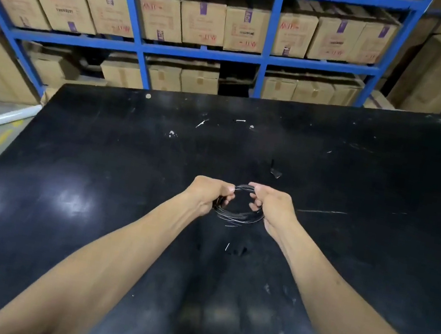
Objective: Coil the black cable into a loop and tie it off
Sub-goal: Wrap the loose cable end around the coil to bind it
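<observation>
The black cable (237, 216) is wound into a small round loop of several turns, held just above the black table (94, 174). My left hand (208, 194) grips the loop's left side with its fingers closed around the strands. On the loop's right side my right hand (274, 205) is closed, pinching the strands at the top with thumb and fingers. A thin strand end sticks out below the loop. Both forearms reach in from the bottom of the view.
Small white scraps (202, 123) and a dark scrap (275, 172) lie on the table beyond my hands. Blue shelving (136, 34) packed with cardboard boxes (246, 30) stands behind the table. A white roll (10, 116) lies on the floor at left.
</observation>
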Motion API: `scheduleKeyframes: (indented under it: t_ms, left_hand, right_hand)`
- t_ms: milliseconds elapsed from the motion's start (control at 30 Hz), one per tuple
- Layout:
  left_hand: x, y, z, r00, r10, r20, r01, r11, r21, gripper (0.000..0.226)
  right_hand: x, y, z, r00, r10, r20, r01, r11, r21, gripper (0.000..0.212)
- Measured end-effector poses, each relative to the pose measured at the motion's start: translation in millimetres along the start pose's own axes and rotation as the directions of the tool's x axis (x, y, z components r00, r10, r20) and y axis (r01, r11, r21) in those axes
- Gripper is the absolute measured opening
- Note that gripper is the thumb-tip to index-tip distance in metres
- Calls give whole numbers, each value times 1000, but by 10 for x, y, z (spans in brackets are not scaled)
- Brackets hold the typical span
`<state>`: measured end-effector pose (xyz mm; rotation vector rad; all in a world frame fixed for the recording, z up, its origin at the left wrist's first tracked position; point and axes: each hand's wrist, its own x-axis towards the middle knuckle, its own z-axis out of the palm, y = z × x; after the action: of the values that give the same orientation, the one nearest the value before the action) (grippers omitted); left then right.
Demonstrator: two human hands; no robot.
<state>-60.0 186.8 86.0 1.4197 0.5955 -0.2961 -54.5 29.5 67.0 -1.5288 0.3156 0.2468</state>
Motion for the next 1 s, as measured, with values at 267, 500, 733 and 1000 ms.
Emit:
scheduleKeyframes:
  t_ms: [267,500,733,1000]
  left_hand:
    - [330,-505,-113,956,58,-289,-20,991,133,26]
    - [464,-844,-147,874,40,-484,4,996,89,11]
    - [548,-924,-81,839,47,-542,-24,998,50,14]
    - [488,-594,298,801,153,-579,-66,984,168,20]
  right_hand:
    - [329,435,-252,984,181,5,-158,872,-462,47]
    - [442,964,-261,932,361,41,-199,603,-773,33]
    - [479,1216,-279,915,402,45,-221,590,-777,20]
    - [540,353,-460,973,227,-32,-225,922,-314,5]
